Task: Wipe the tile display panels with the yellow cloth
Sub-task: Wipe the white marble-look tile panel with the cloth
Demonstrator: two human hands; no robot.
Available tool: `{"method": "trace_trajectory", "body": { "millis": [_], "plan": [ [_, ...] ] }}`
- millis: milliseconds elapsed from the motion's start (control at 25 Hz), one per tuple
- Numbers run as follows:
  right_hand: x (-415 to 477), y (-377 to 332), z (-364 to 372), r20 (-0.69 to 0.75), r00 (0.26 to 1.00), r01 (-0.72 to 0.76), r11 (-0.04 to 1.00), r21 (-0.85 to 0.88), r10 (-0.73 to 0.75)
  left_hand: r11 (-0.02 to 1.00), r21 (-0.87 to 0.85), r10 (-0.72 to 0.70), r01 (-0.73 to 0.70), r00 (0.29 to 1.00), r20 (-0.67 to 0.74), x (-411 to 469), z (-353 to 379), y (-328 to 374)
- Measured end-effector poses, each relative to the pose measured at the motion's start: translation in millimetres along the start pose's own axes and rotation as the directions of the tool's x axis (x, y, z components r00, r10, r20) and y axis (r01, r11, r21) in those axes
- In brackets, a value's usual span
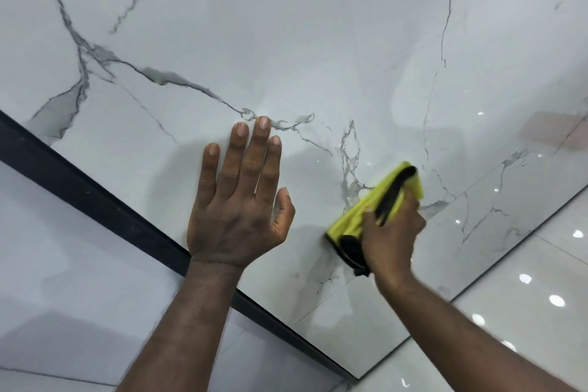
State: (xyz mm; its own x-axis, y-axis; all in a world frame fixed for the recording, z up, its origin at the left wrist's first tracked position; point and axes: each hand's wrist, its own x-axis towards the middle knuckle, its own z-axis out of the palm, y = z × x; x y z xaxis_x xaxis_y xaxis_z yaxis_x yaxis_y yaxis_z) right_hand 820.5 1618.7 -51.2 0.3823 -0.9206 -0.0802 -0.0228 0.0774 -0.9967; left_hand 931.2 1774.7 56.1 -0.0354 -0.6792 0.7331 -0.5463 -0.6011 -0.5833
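On the lower part of a glossy, marble-veined tile display panel [286, 41], a folded yellow cloth [356, 216] is pressed flat against the surface by the right hand [393, 239]. The grip of that hand is closed around the cloth: the fingers are curled over its upper fold, so that a broad pad of fabric is kept between palm and tile. A black trim [394, 191] is seen along the cloth's edges. Hand and cloth are slightly blurred, which is consistent with a wiping stroke.

The left hand [237, 200] is laid on the same panel just beside the cloth but apart from it, with fingers straight and spread and nothing held. It is judged to be placed there as a brace, so that the panel is steadied against the wiping pressure and the person's balance is kept.

Along the panel's left edge a black frame strip [79, 188] is seen, and beyond it a neighbouring panel [63, 280] of plainer pale tile. At the lower right a polished floor [525, 312] is visible, with ceiling lights reflected in it.

The wiping is judged to be in hand on this panel. How much of the panel has been covered cannot be told, since no streaks or dust are shown. The upper area and the neighbouring panel would presumably have to be wiped as well.
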Motion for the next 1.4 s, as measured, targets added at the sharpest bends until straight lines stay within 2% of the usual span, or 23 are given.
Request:
{"method": "trace_trajectory", "body": {
  "millis": [80, 200, 240, 280, 320, 400, 440, 480, 520, 600, 640, 720, 760, 840, 880, 1000, 1040, 1080, 1120, 1200, 1240, 1280, 1400],
  "plan": [
    [-19.7, -16.0, 11.0, 0.054, 0.979, 0.196, 0.981, 0.005, -0.196, 1.0, -0.017, 0.006, -0.006, 1.0, 0.005, -0.5, -0.2, -1.2],
    [-11.3, -43.5, 21.1, -0.047, 0.934, 0.354, 0.935, -0.014, -0.355, 0.999, -0.041, 0.005, -0.005, 1.0, 0.001, -2.4, -1.2, -2.3],
    [-1.5, -34.5, 20.9, -0.097, 0.934, 0.343, 0.939, -0.012, -0.342, 0.999, -0.046, 0.007, -0.007, 1.0, -0.004, -3.3, -0.7, -2.7],
    [5.3, -18.2, 18.4, -0.122, 0.958, 0.262, 0.965, -0.007, -0.261, 0.998, -0.054, 0.01, -0.011, 1.0, -0.014, -3.8, 0.0, -3.0],
    [4.2, 2.5, 16.0, -0.113, 0.987, 0.113, 0.993, -0.018, -0.114, 0.998, -0.062, 0.016, -0.018, 0.999, -0.03, -4.0, 0.5, -3.2],
    [-23.3, 44.7, 15.7, -0.019, 0.977, -0.212, 0.975, -0.067, 0.211, 0.997, -0.07, 0.03, -0.033, 0.998, -0.051, -6.5, -0.1, -3.8],
    [-44.3, 54.3, 17.6, 0.05, 0.964, -0.253, 0.961, -0.111, 0.259, 0.996, -0.08, 0.04, -0.044, 0.998, -0.057, -7.0, -0.3, -4.7],
    [-63.0, 56.0, 21.1, 0.108, 0.97, -0.202, 0.969, -0.14, 0.218, 0.994, -0.097, 0.047, -0.052, 0.997, -0.057, -7.6, 0.4, -6.1],
    [-75.9, 50.2, 24.1, 0.141, 0.985, -0.077, 0.988, -0.131, 0.096, 0.992, -0.117, 0.047, -0.053, 0.997, -0.053, -7.6, 0.8, -7.7],
    [-74.0, 34.9, 24.4, 0.094, 0.988, 0.131, 0.988, -0.079, -0.123, 0.984, -0.18, 0.008, -0.015, 0.999, -0.042, -6.2, -2.0, -8.3],
    [-62.1, 33.6, 23.1, 0.029, 0.987, 0.163, 0.984, -0.074, -0.161, 0.973, -0.229, -0.018, 0.011, 0.999, -0.028, -4.3, -3.6, -5.0],
    [-28.8, 54.0, 17.1, -0.057, 0.997, 0.053, 0.994, -0.095, -0.059, 0.946, -0.325, 0.007, 0.007, 0.999, 0.041, -1.1, -5.8, 8.6],
    [-18.5, 67.6, 13.0, -0.06, 0.994, -0.099, 0.992, -0.084, 0.095, 0.935, -0.352, 0.065, -0.038, 0.996, 0.066, 0.1, -5.1, 16.4],
    [-16.6, 89.3, 6.1, 0.026, 0.928, -0.371, 0.928, -0.041, 0.373, 0.925, -0.356, 0.177, -0.136, 0.981, 0.085, 6.7, 2.5, 30.4],
    [-16.8, 92.4, 3.2, 0.048, 0.92, -0.388, 0.921, -0.043, 0.39, 0.921, -0.353, 0.206, -0.161, 0.974, 0.092, 13.3, 9.4, 37.3],
    [1.7, 84.8, -3.9, -0.046, 0.993, -0.114, 0.992, -0.044, 0.112, 0.922, -0.34, 0.234, -0.187, 0.967, 0.103, 37.8, 28.1, 57.9],
    [15.0, 84.6, -5.1, -0.088, 0.993, -0.089, 0.994, -0.06, 0.084, 0.924, -0.329, 0.24, -0.195, 0.965, 0.101, 43.5, 33.1, 66.0],
    [30.3, 89.5, -7.0, -0.121, 0.986, -0.125, 0.989, -0.079, 0.115, 0.929, -0.306, 0.246, -0.206, 0.964, 0.099, 46.0, 37.3, 73.6],
    [46.3, 96.7, -9.5, -0.145, 0.964, -0.235, 0.97, -0.058, 0.225, 0.935, -0.283, 0.249, -0.214, 0.964, 0.096, 46.8, 40.9, 80.6],
    [73.0, 115.5, -19.2, -0.067, 0.851, -0.523, 0.853, 0.001, 0.521, 0.943, -0.243, 0.254, -0.227, 0.964, 0.084, 47.6, 48.3, 92.4],
    [77.4, 121.0, -22.7, -0.008, 0.814, -0.58, 0.814, -0.002, 0.58, 0.947, -0.221, 0.256, -0.234, 0.963, 0.077, 46.9, 50.1, 95.2],
    [77.9, 122.4, -24.6, 0.016, 0.817, -0.576, 0.817, -0.026, 0.576, 0.951, -0.194, 0.257, -0.24, 0.964, 0.069, 46.4, 51.8, 96.6],
    [82.8, 122.8, -27.0, -0.107, 0.916, -0.398, 0.909, -0.119, 0.387, 0.962, -0.124, 0.25, -0.243, 0.967, 0.05, 44.7, 53.2, 97.1]
  ]
}}
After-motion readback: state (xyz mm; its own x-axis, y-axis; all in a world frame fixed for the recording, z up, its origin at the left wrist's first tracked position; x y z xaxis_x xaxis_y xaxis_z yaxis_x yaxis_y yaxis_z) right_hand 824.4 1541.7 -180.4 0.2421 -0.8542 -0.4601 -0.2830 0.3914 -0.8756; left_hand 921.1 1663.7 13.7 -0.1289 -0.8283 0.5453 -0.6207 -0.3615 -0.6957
